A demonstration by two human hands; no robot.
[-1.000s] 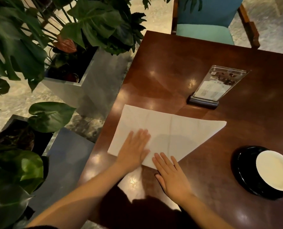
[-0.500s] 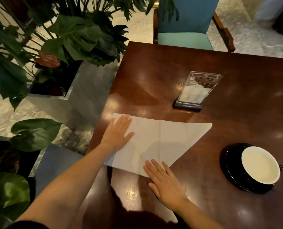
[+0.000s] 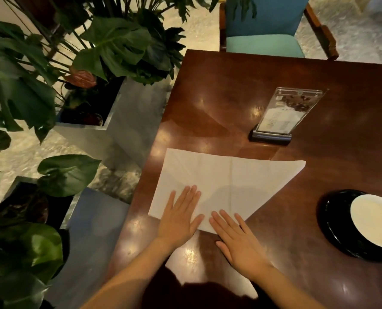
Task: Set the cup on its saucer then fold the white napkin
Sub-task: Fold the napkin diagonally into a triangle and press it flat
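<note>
The white napkin point(image 3: 225, 181) lies on the dark wooden table point(image 3: 230, 90), folded into a triangle whose point aims right. My left hand point(image 3: 181, 215) presses flat on its near left part, fingers spread. My right hand point(image 3: 236, 239) lies flat beside it, fingertips on the napkin's near corner and palm on the table. Neither hand grips anything. At the right edge of the view a cup with a white inside point(image 3: 375, 219) sits on a black saucer point(image 3: 332, 221).
A clear acrylic menu stand point(image 3: 281, 117) on a dark base stands beyond the napkin. A blue chair point(image 3: 263, 39) is at the table's far side. Leafy plants in grey planters point(image 3: 91, 130) crowd the table's left edge.
My left hand slid from the napkin's far left corner back toward me and now lies next to my right hand. The view shifted slightly.
</note>
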